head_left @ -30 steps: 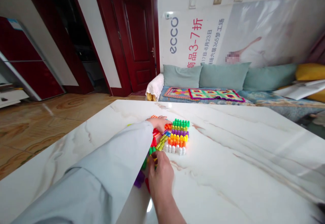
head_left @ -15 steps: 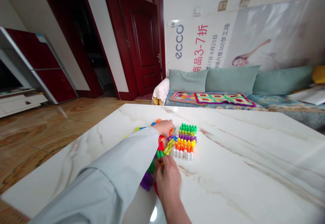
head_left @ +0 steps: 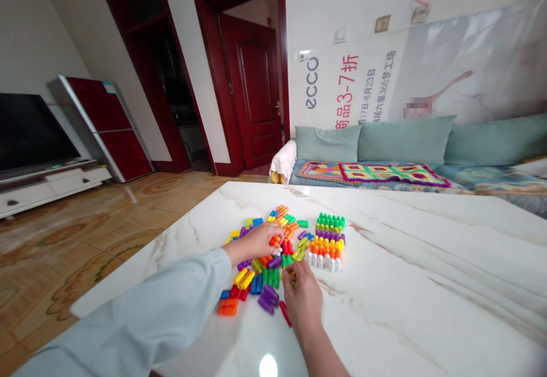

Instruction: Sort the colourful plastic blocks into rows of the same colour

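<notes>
Many bullet-shaped plastic blocks in bright colours lie in a loose pile (head_left: 267, 277) on the white marbled table (head_left: 405, 308). My left hand (head_left: 256, 241) reaches over the pile from the left, its fingers closed on an orange bullet-shaped block (head_left: 276, 241). Nearer to me, my right hand (head_left: 305, 297) is at the pile's right edge. Its fingers are curled around small blocks, with some yellow showing between them; the fingertips partly hide these. Upright blocks stand in neat coloured rows (head_left: 328, 243), green at the back and white in front, just beyond my right hand.
A red block (head_left: 285, 313) lies beside my right wrist, near purple blocks (head_left: 268, 299). Behind the table is a sofa with green cushions (head_left: 405, 140). A television (head_left: 34, 129) and a red fridge (head_left: 106, 123) stand at the far left.
My left hand has drawn back toward me and left, from the pile's far side to its middle, uncovering more blocks. My right hand stays by the pile's near right edge. The view has shifted left.
</notes>
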Motion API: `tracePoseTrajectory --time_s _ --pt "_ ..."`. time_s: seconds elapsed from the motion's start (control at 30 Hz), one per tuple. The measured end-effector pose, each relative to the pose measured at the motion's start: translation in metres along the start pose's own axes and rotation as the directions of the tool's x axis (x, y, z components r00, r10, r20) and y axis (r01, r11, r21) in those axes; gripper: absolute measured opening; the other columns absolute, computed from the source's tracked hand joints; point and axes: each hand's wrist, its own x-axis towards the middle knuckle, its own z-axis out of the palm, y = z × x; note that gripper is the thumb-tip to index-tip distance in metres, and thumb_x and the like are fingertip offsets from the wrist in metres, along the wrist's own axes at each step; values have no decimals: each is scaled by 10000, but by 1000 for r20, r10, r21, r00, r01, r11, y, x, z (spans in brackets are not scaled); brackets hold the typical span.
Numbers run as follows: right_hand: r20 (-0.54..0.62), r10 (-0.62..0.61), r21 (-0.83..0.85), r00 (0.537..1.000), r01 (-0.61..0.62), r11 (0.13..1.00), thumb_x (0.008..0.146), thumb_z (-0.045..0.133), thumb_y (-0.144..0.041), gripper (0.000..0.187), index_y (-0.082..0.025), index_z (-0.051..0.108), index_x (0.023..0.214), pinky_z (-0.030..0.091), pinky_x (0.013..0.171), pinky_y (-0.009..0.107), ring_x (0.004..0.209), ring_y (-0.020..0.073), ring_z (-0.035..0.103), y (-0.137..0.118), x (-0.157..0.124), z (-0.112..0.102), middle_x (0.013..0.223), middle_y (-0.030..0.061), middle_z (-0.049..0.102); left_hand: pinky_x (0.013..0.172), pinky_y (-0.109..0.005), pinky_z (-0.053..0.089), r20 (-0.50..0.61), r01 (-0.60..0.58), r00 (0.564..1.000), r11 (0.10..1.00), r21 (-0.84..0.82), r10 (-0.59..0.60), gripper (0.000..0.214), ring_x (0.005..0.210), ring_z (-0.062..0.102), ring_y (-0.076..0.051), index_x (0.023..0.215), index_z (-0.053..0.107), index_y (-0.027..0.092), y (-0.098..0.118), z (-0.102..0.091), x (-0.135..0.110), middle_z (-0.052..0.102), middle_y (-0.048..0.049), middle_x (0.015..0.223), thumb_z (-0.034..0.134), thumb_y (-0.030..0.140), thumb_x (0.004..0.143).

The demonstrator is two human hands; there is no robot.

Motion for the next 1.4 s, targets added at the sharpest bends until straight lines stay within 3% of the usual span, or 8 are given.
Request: tracePoseTrajectory --time_s 0.17,0.47,0.63,0.73,0.97,1.1,1.27,1.4 --pt "-11 -32 -11 999 32 999 889 459 -267 197 -213 600 762 390 561 220 690 138 618 3 2 0 831 16 619 1098 -370 352 -186 40 980 983 -178 -74 577 1277 440 -242 1241 566 210 12 18 -60 493 -84 1369 591 83 679" --pt "6 -57 18 998 56 998 884 426 -330 248 -213 596 746 406 562 231 655 138 604 5 4 -2 825 22 616 1152 -502 271 -153 315 918 908 -275 -365 838 1406 271 -345 1463 343 257 24 27 -125 267 -106 1546 716 366 720" --pt "4 -57 48 998 56 997 883 425 -370 268 -206 594 755 419 572 244 643 144 594 6 4 -4 798 26 602 1140 -576 228 -33 350 929 902 -251 -369 1125 1431 167 -414 1499 255 298 34 39 -149 130 -126 1590 795 608 562" --pt "13 -66 68 998 65 996 874 435 -375 263 -202 596 758 424 577 252 649 149 588 5 5 -5 799 29 597 1132 -618 183 1 325 942 913 -245 -335 1071 1434 135 -432 1493 273 297 35 48 -150 91 -133 1598 725 689 605" --pt "29 -69 168 997 63 984 845 499 -398 236 -199 615 797 461 599 263 647 152 579 9 4 -8 796 23 603 1155 -542 206 -174 201 949 931 -304 -262 697 1422 229 -365 1440 409 254 26 46 -138 293 -127 1545 556 586 845" --pt "32 -67 211 997 59 976 838 513 -413 247 -194 613 784 461 580 264 632 153 573 8 4 -8 778 24 597 1106 -395 358 -380 157 865 896 -415 -328 450 1286 466 -253 1309 559 231 12 41 -129 514 -96 1391 585 374 883" --pt "35 -62 215 997 53 975 837 521 -402 237 -194 617 773 459 585 265 630 152 571 6 4 -9 775 25 601 853 -260 528 -339 394 747 792 -467 -572 386 914 663 -153 1199 626 181 -25 35 -120 708 -53 1060 508 89 843" --pt "26 -64 214 998 57 975 837 524 -413 247 -194 618 773 458 584 267 628 155 571 8 4 -8 765 24 598 913 -273 493 -264 504 754 788 -352 -601 430 944 653 -171 1136 677 204 -46 33 -121 718 -44 1073 516 18 784"
